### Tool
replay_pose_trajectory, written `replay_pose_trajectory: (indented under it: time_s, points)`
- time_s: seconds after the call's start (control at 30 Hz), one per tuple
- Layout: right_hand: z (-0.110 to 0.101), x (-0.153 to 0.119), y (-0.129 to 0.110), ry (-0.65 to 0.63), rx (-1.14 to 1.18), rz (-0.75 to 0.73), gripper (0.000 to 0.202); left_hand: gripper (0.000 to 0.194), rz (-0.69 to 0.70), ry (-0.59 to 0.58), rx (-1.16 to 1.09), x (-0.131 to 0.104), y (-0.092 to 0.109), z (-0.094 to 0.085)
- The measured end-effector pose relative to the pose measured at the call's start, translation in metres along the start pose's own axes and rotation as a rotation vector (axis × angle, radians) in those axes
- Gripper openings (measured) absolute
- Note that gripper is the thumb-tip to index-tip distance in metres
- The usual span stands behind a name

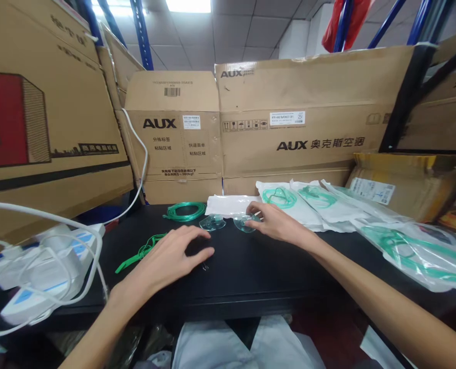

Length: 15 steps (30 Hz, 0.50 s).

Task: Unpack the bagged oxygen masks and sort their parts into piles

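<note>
Before us on the black counter (289, 271) lie two clear plastic pieces side by side, well back and near the middle. Our left hand (178, 251) is released, palm down, thumb apart from the fingers, its fingertips just beside the left clear piece (212, 223). Our right hand (270, 221) has its thumb and fingers at the right clear piece (243, 225); whether they grasp it or only touch it, we cannot tell. Behind the pair we count one flat white packet (231, 206). To the left we have one coil of green tubing (185, 219) and one bundle of green cord (138, 260), partly hidden by our left hand. A few thin pins (205, 266) lie by our left thumb, too small to count. On the right, we make out green tubing in at least three packages: a left package (264, 187), a middle package (339, 211) and a front package (412, 274), nearest us.
</note>
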State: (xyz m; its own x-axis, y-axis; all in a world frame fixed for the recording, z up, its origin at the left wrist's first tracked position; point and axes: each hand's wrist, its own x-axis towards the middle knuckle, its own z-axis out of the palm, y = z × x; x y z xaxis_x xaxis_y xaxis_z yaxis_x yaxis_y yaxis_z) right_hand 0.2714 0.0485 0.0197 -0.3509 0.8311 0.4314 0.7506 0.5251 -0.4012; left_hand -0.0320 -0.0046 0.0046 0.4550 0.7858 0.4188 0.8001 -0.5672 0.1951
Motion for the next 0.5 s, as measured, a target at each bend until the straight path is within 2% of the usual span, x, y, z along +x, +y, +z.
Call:
replay_pose_trajectory:
  time_s: [0.1, 0.2, 0.27, 0.37, 0.5]
  points:
    - [0.007, 0.022, -0.002, -0.01, 0.001, -0.03, 0.031, 0.038, 0.003, 0.078, 0.051, 0.034, -0.012, 0.004]
    - [0.016, 0.039, -0.01, -0.011, -0.013, -0.07, 0.037, 0.036, 0.019, 0.041, 0.087, 0.068, -0.026, 0.011]
    - [0.022, 0.047, -0.016, -0.016, -0.021, -0.094, 0.041, 0.03, 0.026, 0.006, 0.081, 0.083, -0.034, 0.016]
    - [0.033, 0.052, -0.021, -0.039, -0.026, -0.123, 0.041, 0.024, 0.032, -0.021, 0.048, 0.09, -0.041, 0.021]
    - [0.044, 0.049, -0.022, -0.069, -0.05, -0.146, 0.042, 0.025, 0.003, -0.033, -0.028, 0.088, -0.045, 0.022]
